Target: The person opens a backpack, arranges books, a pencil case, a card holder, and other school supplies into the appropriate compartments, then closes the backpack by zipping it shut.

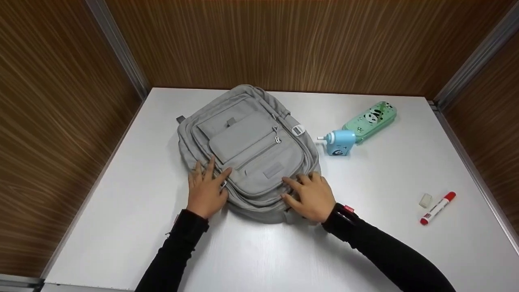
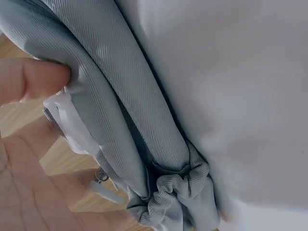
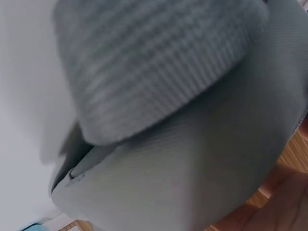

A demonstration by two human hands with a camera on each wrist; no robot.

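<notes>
A grey backpack (image 1: 249, 150) lies flat on the white table, its front pocket and zippers facing up. At its lower left side, my left hand (image 1: 206, 194) rests with fingers spread over the edge. The left wrist view shows the thumb (image 2: 36, 79) touching the grey fabric beside a pale buckle (image 2: 72, 125). My right hand (image 1: 312, 198) lies on the lower right corner, its fingertips on the bag's front. In the right wrist view, a grey flap of fabric (image 3: 154, 62) covers much of the picture, and only part of the right hand (image 3: 284, 204) shows.
Right of the backpack stands a light blue panda-printed bottle-like item with a nozzle (image 1: 340, 142), against a green panda case (image 1: 371, 120). Farther right lie a small whitish block (image 1: 425, 200) and a red-capped marker (image 1: 438, 208). Wood-grain panels (image 1: 284, 44) border the table.
</notes>
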